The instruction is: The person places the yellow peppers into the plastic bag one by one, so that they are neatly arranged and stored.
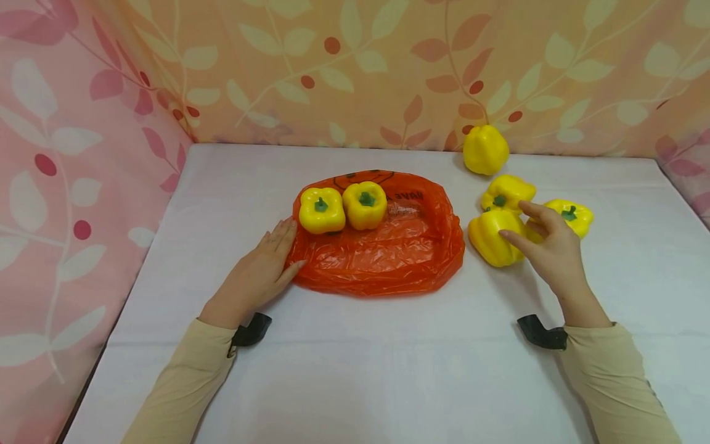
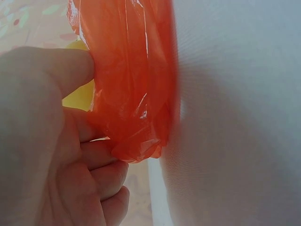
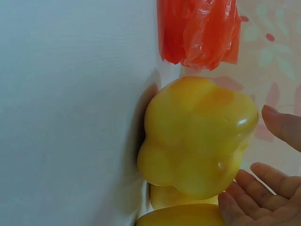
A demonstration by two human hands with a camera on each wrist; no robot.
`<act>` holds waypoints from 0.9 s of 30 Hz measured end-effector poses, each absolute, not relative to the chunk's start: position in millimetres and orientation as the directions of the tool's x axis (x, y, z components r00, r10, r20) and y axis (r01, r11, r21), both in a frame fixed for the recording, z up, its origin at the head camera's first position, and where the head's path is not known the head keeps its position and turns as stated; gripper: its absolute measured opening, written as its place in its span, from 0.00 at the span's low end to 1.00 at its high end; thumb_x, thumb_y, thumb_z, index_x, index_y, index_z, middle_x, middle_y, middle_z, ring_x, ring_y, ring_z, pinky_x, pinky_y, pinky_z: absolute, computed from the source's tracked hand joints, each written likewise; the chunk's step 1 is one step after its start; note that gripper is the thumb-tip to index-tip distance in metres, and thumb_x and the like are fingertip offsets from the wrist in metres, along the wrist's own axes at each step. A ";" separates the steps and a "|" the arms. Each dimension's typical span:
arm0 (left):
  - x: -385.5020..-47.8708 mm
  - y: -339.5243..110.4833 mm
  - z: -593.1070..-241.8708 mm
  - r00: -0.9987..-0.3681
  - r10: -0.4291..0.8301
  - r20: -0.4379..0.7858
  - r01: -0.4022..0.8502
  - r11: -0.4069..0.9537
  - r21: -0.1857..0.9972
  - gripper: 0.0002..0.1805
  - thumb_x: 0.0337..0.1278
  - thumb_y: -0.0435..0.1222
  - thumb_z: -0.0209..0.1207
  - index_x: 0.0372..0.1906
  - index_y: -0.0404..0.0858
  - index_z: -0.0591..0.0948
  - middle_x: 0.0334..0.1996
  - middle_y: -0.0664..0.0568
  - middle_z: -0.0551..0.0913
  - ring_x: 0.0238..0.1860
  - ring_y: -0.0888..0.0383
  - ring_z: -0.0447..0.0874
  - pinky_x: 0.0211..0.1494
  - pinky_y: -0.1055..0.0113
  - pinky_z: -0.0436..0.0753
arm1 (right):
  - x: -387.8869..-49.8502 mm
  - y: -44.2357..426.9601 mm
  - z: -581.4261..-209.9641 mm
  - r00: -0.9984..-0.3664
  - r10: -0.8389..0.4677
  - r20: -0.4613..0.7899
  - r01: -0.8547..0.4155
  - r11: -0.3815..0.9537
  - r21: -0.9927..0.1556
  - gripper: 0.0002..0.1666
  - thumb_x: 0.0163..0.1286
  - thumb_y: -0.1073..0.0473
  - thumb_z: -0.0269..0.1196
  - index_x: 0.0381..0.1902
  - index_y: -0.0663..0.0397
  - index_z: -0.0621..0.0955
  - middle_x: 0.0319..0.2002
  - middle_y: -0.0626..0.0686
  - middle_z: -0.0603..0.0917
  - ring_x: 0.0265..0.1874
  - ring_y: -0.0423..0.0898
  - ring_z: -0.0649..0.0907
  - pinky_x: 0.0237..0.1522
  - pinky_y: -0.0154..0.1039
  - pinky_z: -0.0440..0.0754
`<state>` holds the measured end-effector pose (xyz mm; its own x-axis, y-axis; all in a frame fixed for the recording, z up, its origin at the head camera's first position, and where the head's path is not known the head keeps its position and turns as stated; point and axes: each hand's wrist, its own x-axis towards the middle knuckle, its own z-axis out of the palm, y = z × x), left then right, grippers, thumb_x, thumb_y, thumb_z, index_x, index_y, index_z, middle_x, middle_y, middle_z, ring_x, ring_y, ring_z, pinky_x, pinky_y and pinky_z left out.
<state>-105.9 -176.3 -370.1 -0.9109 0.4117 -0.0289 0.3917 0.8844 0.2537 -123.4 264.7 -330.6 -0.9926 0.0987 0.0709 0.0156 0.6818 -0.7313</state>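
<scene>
An orange-red plastic bag (image 1: pixel 383 262) lies spread on the table, with two yellow bell peppers (image 1: pixel 322 211) side by side on its left part. My left hand (image 1: pixel 257 268) rests at the bag's left edge, fingers straight; in the left wrist view the thumb (image 2: pixel 77 70) touches the plastic. To the right of the bag, my right hand (image 1: pixel 554 250) hovers around the nearest yellow bell pepper (image 1: pixel 495 240). Seen from the right wrist, the thumb is apart from that pepper (image 3: pixel 197 136), while the fingers (image 3: pixel 256 188) lie close to its side; whether they touch it I cannot tell.
Further yellow bell peppers lie beyond the right hand: one tilted (image 1: pixel 507 190), one to the right (image 1: pixel 574 216), and one at the table's back edge (image 1: pixel 485 150). The white-covered table (image 1: pixel 355 370) meets a leaf-patterned curtain (image 1: pixel 310 68) at the back.
</scene>
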 end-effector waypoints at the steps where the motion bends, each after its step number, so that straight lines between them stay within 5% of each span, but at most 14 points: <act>1: -106.1 -176.3 -370.2 -0.911 0.412 -0.028 0.393 0.884 0.255 0.41 0.67 0.47 0.51 0.72 0.28 0.48 0.73 0.37 0.49 0.73 0.45 0.45 0.71 0.49 0.52 | -123.6 264.3 -330.7 -0.993 0.095 0.071 0.014 0.687 -0.726 0.38 0.65 0.54 0.63 0.68 0.62 0.64 0.65 0.64 0.66 0.62 0.63 0.67 0.64 0.54 0.64; 17: -106.2 -175.4 -369.5 -0.914 0.404 -0.036 0.382 0.886 0.264 0.41 0.66 0.47 0.52 0.72 0.27 0.49 0.72 0.37 0.50 0.73 0.45 0.45 0.71 0.50 0.52 | -126.5 261.7 -329.6 -0.990 0.001 -0.141 0.098 0.721 -0.686 0.52 0.63 0.41 0.62 0.72 0.65 0.54 0.66 0.71 0.61 0.61 0.67 0.64 0.60 0.63 0.64; 27: -106.3 -175.8 -369.8 -0.911 0.411 -0.035 0.388 0.883 0.264 0.41 0.67 0.47 0.51 0.72 0.27 0.49 0.72 0.36 0.50 0.73 0.44 0.45 0.71 0.49 0.52 | -126.4 264.4 -331.3 -0.988 -0.007 -0.157 0.107 0.704 -0.703 0.53 0.62 0.41 0.64 0.72 0.64 0.54 0.65 0.70 0.62 0.62 0.65 0.64 0.61 0.61 0.65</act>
<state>-106.3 -175.8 -369.8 -0.9108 0.4112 -0.0353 0.3883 0.8828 0.2645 -126.4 264.4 -331.3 -0.9876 -0.0068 -0.1566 0.1066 0.7036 -0.7026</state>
